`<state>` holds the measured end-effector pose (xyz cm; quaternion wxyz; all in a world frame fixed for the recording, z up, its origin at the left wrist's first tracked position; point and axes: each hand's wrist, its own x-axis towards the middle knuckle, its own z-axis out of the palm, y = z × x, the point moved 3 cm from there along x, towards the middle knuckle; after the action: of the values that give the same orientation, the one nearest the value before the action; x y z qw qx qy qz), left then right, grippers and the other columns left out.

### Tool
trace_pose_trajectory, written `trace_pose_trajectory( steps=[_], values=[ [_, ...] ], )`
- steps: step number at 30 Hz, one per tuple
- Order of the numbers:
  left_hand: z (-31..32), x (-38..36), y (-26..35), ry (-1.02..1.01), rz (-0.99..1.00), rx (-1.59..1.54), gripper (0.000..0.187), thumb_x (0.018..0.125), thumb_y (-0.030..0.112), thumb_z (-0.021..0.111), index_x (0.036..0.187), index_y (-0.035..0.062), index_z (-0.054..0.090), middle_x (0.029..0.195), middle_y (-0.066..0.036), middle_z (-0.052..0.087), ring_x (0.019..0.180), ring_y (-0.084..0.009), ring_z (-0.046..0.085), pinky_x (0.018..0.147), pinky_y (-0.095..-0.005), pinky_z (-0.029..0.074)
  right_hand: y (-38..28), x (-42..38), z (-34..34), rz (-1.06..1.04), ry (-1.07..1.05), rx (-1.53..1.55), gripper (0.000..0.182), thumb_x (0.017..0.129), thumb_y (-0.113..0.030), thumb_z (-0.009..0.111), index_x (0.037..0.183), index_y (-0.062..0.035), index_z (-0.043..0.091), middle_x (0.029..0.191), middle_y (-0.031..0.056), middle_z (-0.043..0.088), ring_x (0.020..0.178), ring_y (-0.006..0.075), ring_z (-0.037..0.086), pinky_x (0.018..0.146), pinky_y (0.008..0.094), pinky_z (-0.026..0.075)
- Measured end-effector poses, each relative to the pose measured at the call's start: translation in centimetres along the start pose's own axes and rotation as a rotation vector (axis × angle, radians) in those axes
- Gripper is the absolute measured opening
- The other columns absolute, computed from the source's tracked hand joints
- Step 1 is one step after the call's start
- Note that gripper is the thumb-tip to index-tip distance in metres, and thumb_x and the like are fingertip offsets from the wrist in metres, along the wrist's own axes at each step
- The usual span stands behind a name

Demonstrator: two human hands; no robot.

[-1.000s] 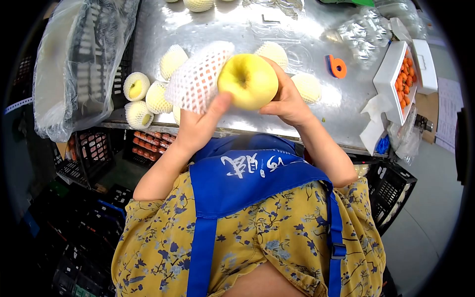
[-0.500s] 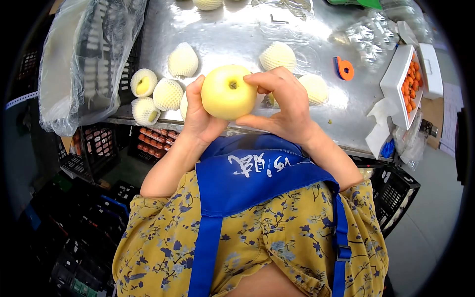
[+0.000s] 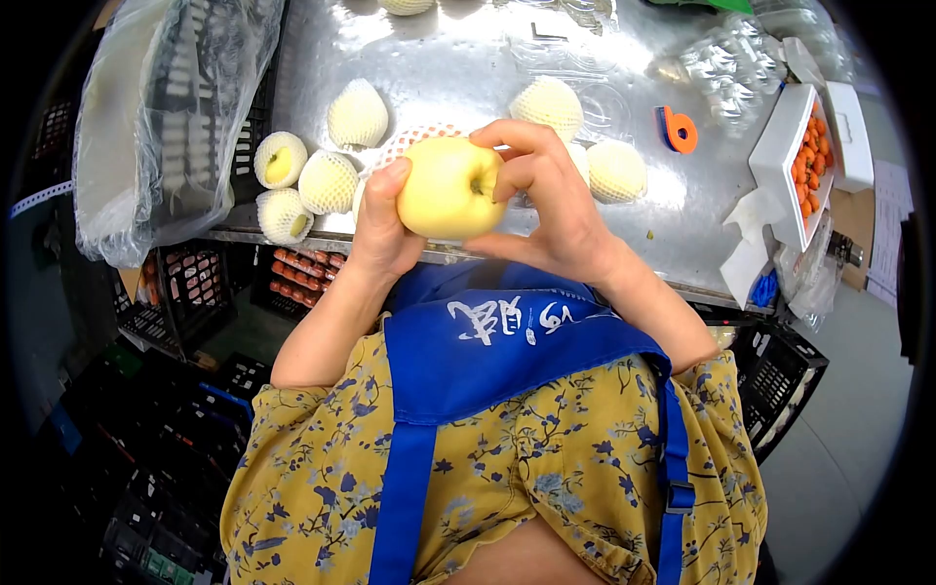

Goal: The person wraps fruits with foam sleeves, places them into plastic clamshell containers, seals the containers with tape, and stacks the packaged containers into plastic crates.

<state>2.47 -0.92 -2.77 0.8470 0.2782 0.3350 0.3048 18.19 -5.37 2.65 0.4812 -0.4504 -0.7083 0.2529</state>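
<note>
A bare yellow apple (image 3: 444,190) is held up between my two hands just above the table's near edge. My left hand (image 3: 383,219) grips its left side, thumb pressed on the front. Curled fingers of my right hand (image 3: 556,195) touch the right side beside the stem hollow, with the thumb low near its underside. Right behind the apple, a white foam net (image 3: 414,136) shows reddish colour through its mesh; what it covers is partly hidden. Foam-netted fruits lie on both sides, among them one at left (image 3: 329,182) and one at right (image 3: 616,172).
On the metal table (image 3: 673,224) lie an orange-and-blue tape dispenser (image 3: 678,131) and clear plastic packaging (image 3: 726,73). A white foam box (image 3: 775,161) of small orange-red produce stands at right. A plastic-lined crate (image 3: 175,127) is at left, with dark crates below.
The apple has been turned so its hollow faces right, and sits slightly further left. My right fingers have curled higher around that side. The mesh behind has come into view.
</note>
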Motion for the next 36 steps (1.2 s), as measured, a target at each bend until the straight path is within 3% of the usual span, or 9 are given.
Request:
trace_pose_trajectory(
  steps=[7,10,14,17,22,29,32,35,36],
  values=[
    [-0.6,0.1,0.2,-0.011,0.019,0.015,0.054,0.086,0.043,0.047,0.117,-0.0015,0.053,0.109,-0.013,0.060,0.100,-0.0205,0.059,0.088,-0.0335,0.047,-0.5,0.5,0.3,-0.032,-0.045,-0.125,0.046,0.056,-0.009,0.080,0.088,-0.0079,0.048,0.118,0.0122,0.050,0.102,0.0311,0.050,0.083,0.0369,0.045],
    [-1.1,0.5,1.0,0.104,-0.055,-0.072,0.050,0.090,0.041,0.042,0.116,0.0003,0.053,0.108,-0.012,0.061,0.099,-0.0206,0.060,0.088,-0.0346,0.047,-0.9,0.7,0.3,-0.019,0.000,-0.001,0.036,0.059,-0.010,0.078,0.081,-0.0072,0.050,0.107,0.0103,0.054,0.090,0.0275,0.055,0.073,0.0349,0.047],
    [-2.8,1.0,2.7,0.297,-0.114,-0.109,0.048,0.094,0.042,0.037,0.119,0.0028,0.051,0.113,-0.012,0.060,0.103,-0.0239,0.060,0.088,-0.0403,0.050,1.7,-1.7,1.6,0.183,-0.345,-0.137,0.027,0.065,-0.009,0.073,0.085,-0.0067,0.055,0.084,0.0070,0.056,0.064,0.0257,0.055,0.056,0.0360,0.045],
    [-3.0,1.1,3.0,0.268,-0.162,-0.182,0.049,0.094,0.044,0.038,0.120,0.0038,0.051,0.114,-0.012,0.060,0.103,-0.0230,0.060,0.089,-0.0407,0.049,2.6,-2.2,2.4,0.236,-0.527,-0.404,0.039,0.066,-0.009,0.072,0.102,-0.0080,0.057,0.092,0.0096,0.058,0.076,0.0284,0.059,0.064,0.0366,0.048],
    [-2.3,1.1,2.0,0.223,-0.231,-0.166,0.054,0.095,0.048,0.035,0.120,0.0029,0.052,0.113,-0.013,0.060,0.104,-0.0229,0.059,0.090,-0.0389,0.049,0.3,1.2,1.8,0.084,-0.012,-0.272,0.054,0.066,-0.007,0.073,0.116,-0.0051,0.053,0.108,0.0135,0.058,0.093,0.0297,0.059,0.076,0.0364,0.050],
    [-1.5,0.6,1.1,0.151,-0.312,-0.176,0.051,0.095,0.046,0.038,0.119,0.0032,0.052,0.112,-0.012,0.061,0.101,-0.0216,0.061,0.088,-0.0381,0.050,2.1,-0.3,-0.1,0.239,-0.034,0.015,0.076,0.058,-0.008,0.079,0.127,-0.0057,0.046,0.122,0.0161,0.050,0.114,0.0314,0.050,0.090,0.0365,0.046],
    [-0.9,0.7,1.0,0.131,-0.316,-0.150,0.050,0.096,0.044,0.036,0.120,0.0037,0.052,0.113,-0.011,0.060,0.103,-0.0198,0.060,0.089,-0.0365,0.049,1.0,1.5,1.1,0.080,-0.291,-0.122,0.080,0.056,-0.008,0.081,0.128,-0.0076,0.045,0.127,0.0155,0.045,0.116,0.0334,0.047,0.095,0.0381,0.043],
    [-0.5,0.7,1.4,0.130,-0.203,0.051,0.052,0.097,0.045,0.033,0.122,0.0022,0.050,0.118,-0.012,0.057,0.109,-0.0197,0.056,0.093,-0.0361,0.045,2.9,0.7,1.0,0.128,-0.208,0.105,0.084,0.058,-0.010,0.081,0.132,-0.0073,0.041,0.132,0.0136,0.041,0.118,0.0295,0.047,0.098,0.0385,0.041],
    [-0.6,0.5,1.9,0.097,-0.131,0.113,0.053,0.098,0.044,0.033,0.122,0.0006,0.049,0.119,-0.013,0.056,0.110,-0.0199,0.055,0.094,-0.0355,0.044,3.6,-0.2,1.4,0.369,-0.065,0.517,0.083,0.062,-0.011,0.081,0.134,-0.0074,0.038,0.131,0.0093,0.042,0.118,0.0226,0.046,0.098,0.0363,0.041]
  ],
)
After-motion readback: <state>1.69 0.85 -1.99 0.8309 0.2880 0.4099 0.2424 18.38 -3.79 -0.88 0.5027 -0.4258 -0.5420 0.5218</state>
